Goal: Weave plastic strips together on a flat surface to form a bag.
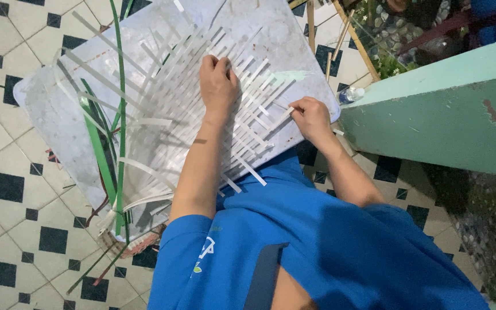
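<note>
On board (47,109), right hand (312,117) pinches strip (279,119).

Flat woven white strips (202,109) on board

We work on a pale board (47,109) laid on the tiled floor (7,189).
White strips (202,86) lie woven across it, green strips (120,126) beside them.

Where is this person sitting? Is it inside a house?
Probably a porch or patio at the edge of a garden. The tiled floor meets a low green wall, with plants and pebbles beyond. Both hands work white strips.
</note>
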